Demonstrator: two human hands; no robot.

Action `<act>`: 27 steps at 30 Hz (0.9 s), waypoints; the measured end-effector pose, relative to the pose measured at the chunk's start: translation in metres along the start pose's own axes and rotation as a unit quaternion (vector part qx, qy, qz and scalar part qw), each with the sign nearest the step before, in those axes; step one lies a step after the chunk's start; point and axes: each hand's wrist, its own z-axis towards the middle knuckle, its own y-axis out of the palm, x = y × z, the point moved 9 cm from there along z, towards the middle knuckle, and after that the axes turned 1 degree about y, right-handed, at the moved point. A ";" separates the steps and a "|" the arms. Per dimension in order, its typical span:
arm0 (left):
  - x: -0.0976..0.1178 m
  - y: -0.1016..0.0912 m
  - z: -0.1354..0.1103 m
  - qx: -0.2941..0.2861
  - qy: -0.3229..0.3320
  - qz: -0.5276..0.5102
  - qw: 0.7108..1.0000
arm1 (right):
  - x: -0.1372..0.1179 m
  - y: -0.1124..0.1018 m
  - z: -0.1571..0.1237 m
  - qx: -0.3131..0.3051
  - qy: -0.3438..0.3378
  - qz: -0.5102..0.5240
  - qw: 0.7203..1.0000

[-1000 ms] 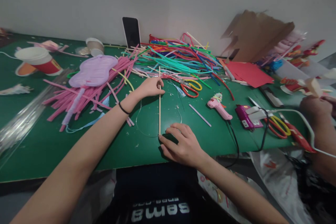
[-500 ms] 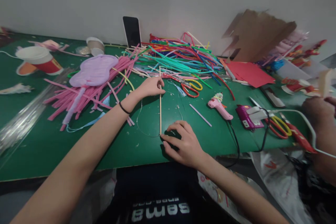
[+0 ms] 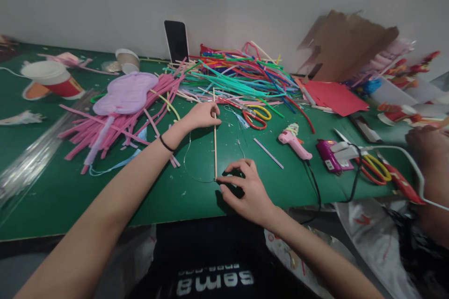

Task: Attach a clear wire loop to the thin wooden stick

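Note:
A thin pale wooden stick (image 3: pixel 215 149) lies upright in my view on the green table. My left hand (image 3: pixel 205 116) is closed on its upper part, thumb and fingers pinching it. My right hand (image 3: pixel 247 187) rests by the near end with fingers apart; its index fingertip touches the stick's tip. A thin wire loop (image 3: pixel 185 163) curves left from that tip up towards my left hand. Beyond my right hand lie a short lilac pipe cleaner (image 3: pixel 268 153) and a light blue tassel (image 3: pixel 242 120). Red-and-yellow scissors (image 3: pixel 256 118) lie behind them.
Many coloured pipe cleaners (image 3: pixel 238 79) are heaped at the back beside a phone (image 3: pixel 176 41). A lilac fan-shaped piece (image 3: pixel 128 92) rests on pink pipe cleaners at left. A pink glue gun (image 3: pixel 294 142) and purple power adapter (image 3: pixel 329 156) lie right. A co-worker's hand (image 3: pixel 424 145) is far right.
The fingers of my right hand have spread slightly at the stick's near end. My left hand keeps its place. The co-worker's hand at far right has shifted a pale piece out of its raised position.

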 end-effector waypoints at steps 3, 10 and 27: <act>-0.001 0.001 0.000 -0.002 0.001 -0.005 1.000 | 0.002 0.001 -0.001 0.000 0.012 0.000 1.000; -0.001 0.000 -0.001 -0.001 -0.001 -0.010 1.000 | 0.000 0.001 -0.001 0.004 0.003 -0.013 1.000; 0.000 0.000 0.000 0.003 0.008 -0.004 1.000 | -0.011 0.002 0.002 0.013 -0.061 -0.094 0.994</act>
